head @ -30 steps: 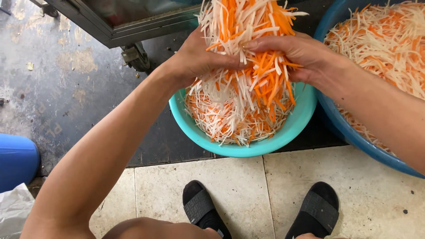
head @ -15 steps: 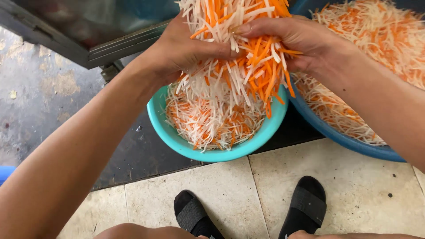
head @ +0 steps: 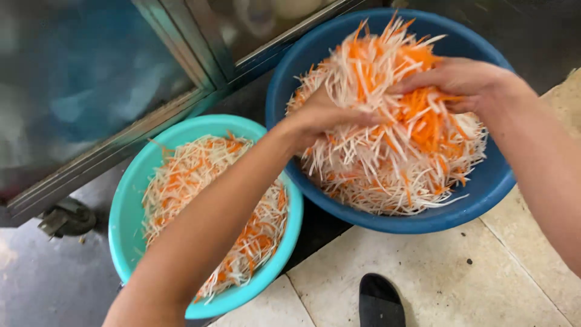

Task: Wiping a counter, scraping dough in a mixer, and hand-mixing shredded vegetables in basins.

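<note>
Pale floor tiles carry two basins, and over the blue basin at upper right, both hands, left hand and right hand, press together a loose, limp-looking heap of shredded carrot and white vegetable, probably best cupped from underneath.

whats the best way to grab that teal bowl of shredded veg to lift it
Grip the teal bowl by its rolled rim, one hand on the near-left edge and one on the far-right, coming from outside. The rim is bare and flared, while shreds are heaped inside. The left hand and right hand are both busy holding a bundle over the blue basin.
</note>
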